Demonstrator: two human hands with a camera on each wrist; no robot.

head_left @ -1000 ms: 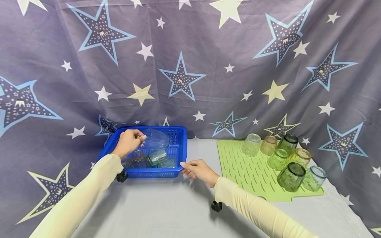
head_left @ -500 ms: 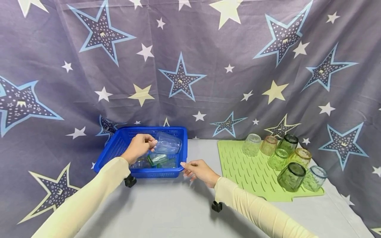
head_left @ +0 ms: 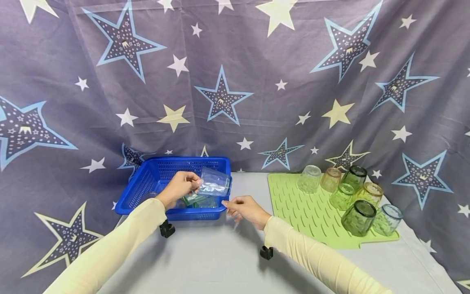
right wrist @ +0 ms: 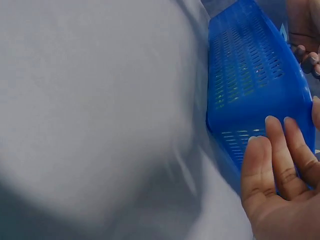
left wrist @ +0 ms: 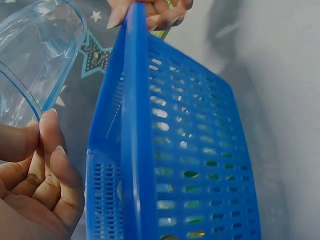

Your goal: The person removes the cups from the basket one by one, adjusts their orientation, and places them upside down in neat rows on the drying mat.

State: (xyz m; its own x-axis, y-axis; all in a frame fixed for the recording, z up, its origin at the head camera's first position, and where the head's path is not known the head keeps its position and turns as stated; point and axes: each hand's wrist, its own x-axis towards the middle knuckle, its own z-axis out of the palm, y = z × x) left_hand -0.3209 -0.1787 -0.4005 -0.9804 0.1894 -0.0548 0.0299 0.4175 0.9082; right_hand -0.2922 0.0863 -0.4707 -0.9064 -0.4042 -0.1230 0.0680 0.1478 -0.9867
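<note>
Clear glass (head_left: 214, 182) carried rightward, over the blue basket's (head_left: 198, 217) right side
Left hand (head_left: 181, 188) pinches its rim; right hand (head_left: 248, 210) grips the basket's near right corner; the glass seems lifted free of the green glassware (head_left: 206, 202) beneath.

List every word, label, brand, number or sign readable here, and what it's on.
None: no readable text on the held glass, other glasses, blue basket, green mat or backdrop, which shows only stars and crowns. Any marking on the black wrist devices is too small to tell.
</note>
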